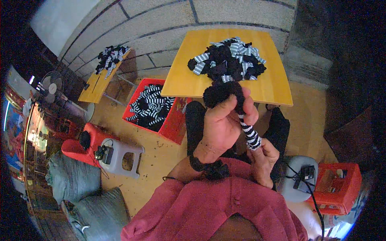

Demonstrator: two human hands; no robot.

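Observation:
I hold a knitted piece with black-and-white stripes (252, 137) and a fluffy black end (217, 94) between my two hands, above my lap. My left hand (223, 128) grips it near the black end, with fingers and thumb curled around it. Lower down, my right hand (265, 160) pinches the striped end. The striped part stretches between the hands, slightly tilted. Just beyond them, a pile of black knitted pieces with grey-and-white striped parts (227, 60) lies on a yellow wooden table (181, 76).
A red crate (171, 128) left of the table holds striped knits. Another yellow table (94, 90) carries a similar pile. Grey stools (130, 160) (295, 180), a red stool (341, 188), stuffed green sacks (100, 217) and a fan (52, 86) stand around me.

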